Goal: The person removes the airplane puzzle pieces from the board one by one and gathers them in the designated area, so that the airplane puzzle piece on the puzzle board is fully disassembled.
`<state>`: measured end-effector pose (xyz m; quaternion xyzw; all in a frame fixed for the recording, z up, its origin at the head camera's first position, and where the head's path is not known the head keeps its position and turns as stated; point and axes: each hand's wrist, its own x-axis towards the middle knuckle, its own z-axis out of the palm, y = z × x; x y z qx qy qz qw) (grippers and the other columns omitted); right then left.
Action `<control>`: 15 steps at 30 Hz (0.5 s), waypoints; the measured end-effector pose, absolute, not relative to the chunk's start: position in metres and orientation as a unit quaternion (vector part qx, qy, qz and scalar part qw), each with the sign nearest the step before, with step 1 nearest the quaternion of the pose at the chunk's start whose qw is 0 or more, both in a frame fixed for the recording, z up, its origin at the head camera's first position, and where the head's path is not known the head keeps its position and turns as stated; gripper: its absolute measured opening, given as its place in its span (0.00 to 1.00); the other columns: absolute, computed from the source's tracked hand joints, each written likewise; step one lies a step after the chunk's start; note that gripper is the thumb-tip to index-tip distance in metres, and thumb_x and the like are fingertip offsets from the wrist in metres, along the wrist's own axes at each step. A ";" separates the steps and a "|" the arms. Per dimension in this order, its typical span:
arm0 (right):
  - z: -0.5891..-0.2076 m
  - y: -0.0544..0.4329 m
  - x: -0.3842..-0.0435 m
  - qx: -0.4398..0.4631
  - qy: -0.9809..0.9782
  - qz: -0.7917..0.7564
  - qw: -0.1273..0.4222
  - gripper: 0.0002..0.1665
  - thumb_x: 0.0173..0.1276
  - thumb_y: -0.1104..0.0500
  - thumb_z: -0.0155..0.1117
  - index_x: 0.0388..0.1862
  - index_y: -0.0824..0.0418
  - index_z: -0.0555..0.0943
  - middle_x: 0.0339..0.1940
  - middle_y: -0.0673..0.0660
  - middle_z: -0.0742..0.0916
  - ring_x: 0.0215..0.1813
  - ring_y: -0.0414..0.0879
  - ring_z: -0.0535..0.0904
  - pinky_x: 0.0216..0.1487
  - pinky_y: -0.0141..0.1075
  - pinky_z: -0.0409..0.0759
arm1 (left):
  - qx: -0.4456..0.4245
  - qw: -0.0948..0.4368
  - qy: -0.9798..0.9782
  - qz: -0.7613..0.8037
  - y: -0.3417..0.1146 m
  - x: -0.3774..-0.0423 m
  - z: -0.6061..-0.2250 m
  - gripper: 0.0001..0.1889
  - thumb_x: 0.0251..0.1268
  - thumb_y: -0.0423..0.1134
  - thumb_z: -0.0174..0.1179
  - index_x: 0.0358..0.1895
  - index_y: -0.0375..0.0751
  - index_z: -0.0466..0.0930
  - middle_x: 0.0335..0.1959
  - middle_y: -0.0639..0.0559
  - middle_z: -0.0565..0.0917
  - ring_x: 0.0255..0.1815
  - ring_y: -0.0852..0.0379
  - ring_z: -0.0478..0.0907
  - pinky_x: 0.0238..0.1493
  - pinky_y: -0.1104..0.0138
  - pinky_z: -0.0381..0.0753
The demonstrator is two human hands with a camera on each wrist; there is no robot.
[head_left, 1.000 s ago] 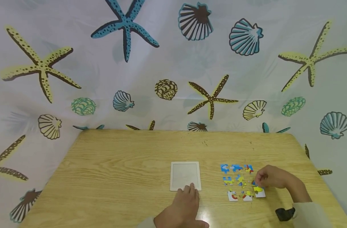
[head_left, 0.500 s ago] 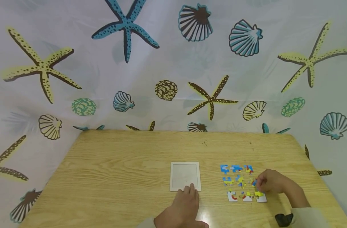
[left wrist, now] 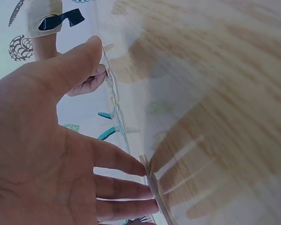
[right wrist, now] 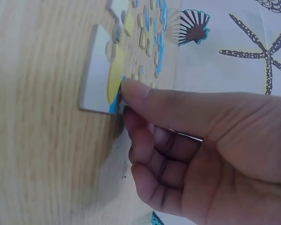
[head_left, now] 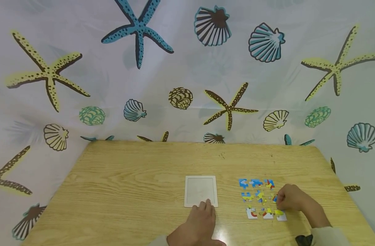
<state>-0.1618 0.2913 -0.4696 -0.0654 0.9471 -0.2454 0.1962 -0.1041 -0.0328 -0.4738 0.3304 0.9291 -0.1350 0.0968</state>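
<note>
In the head view, my left hand [head_left: 199, 220] lies with straight fingers at the near edge of a square white puzzle tray [head_left: 199, 188]. The left wrist view shows those fingertips against the thin tray edge [left wrist: 160, 199]. My right hand [head_left: 292, 199] pinches the edge of a jigsaw puzzle piece [head_left: 281, 217], the lower right one of the set, with thumb and curled fingers. Seen from the right wrist, this piece [right wrist: 94, 77] is white and yellow with a blue corner and lies close on the table, the thumb tip at its edge.
Several other puzzle pieces [head_left: 256, 183] in blue, yellow, red and white lie in loose rows right of the tray. They sit on a wood-grain table [head_left: 129, 177]. A curtain [head_left: 162, 68] printed with shells and starfish hangs behind it.
My right hand has drawn the lower right piece toward the near side, then slightly left, so it sits in line with the bottom row. The left hand and tray have stayed put.
</note>
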 end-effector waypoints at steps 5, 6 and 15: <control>-0.466 0.289 -0.163 -0.073 0.951 -0.238 0.185 0.06 0.51 0.67 0.68 0.18 0.60 0.82 0.19 0.49 0.81 0.25 0.44 0.72 0.28 0.35 0.71 | 0.322 0.101 0.936 -0.104 -0.035 -0.106 -0.473 0.54 0.47 0.82 0.44 0.64 0.36 0.68 0.58 0.48 0.70 0.53 0.54 0.70 0.51 0.62 0.74; -0.464 0.290 -0.163 -0.077 0.951 -0.238 0.182 0.06 0.51 0.67 0.67 0.18 0.60 0.81 0.19 0.50 0.81 0.24 0.43 0.71 0.27 0.35 0.71 | 0.323 0.098 0.937 -0.093 -0.036 -0.107 -0.473 0.53 0.48 0.81 0.45 0.62 0.36 0.69 0.54 0.50 0.70 0.50 0.55 0.69 0.48 0.63 0.73; -0.438 0.295 -0.175 -0.080 0.961 -0.224 0.144 0.05 0.61 0.64 0.65 0.26 0.62 0.83 0.24 0.52 0.83 0.26 0.43 0.73 0.28 0.37 0.72 | 0.331 0.164 0.924 0.101 -0.058 -0.138 -0.470 0.39 0.63 0.71 0.42 0.61 0.42 0.72 0.61 0.49 0.74 0.59 0.51 0.70 0.55 0.53 0.73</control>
